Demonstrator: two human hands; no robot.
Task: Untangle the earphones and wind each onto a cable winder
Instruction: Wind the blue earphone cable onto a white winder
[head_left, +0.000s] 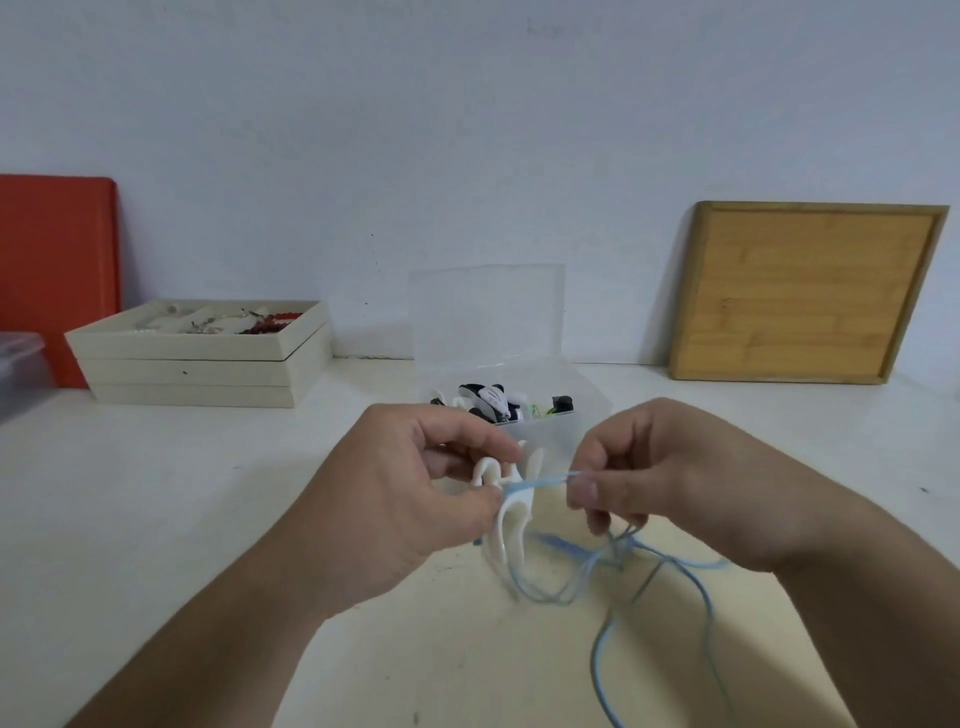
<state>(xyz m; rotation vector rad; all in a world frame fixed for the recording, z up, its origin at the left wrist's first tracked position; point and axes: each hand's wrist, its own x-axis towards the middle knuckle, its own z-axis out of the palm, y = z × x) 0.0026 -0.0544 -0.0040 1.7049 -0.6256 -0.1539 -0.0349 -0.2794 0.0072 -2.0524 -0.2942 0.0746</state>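
My left hand (415, 493) holds a white cable winder (511, 512) upright above the table, thumb and fingers pinching its middle. A light blue earphone cable (540, 480) runs taut from the winder's waist to my right hand (649, 473), which pinches it between thumb and forefinger. Below my right hand the rest of the blue cable (691, 577) hangs in loose loops and trails over the table toward the bottom right. A blue plug or earbud part (558, 543) lies among the loops.
Behind my hands an open clear plastic box (576, 410) holds black-and-white and green items. Stacked beige trays (202, 358) with jewellery stand at the back left beside an orange board (57, 260). A wooden board (800, 291) leans on the wall at the right.
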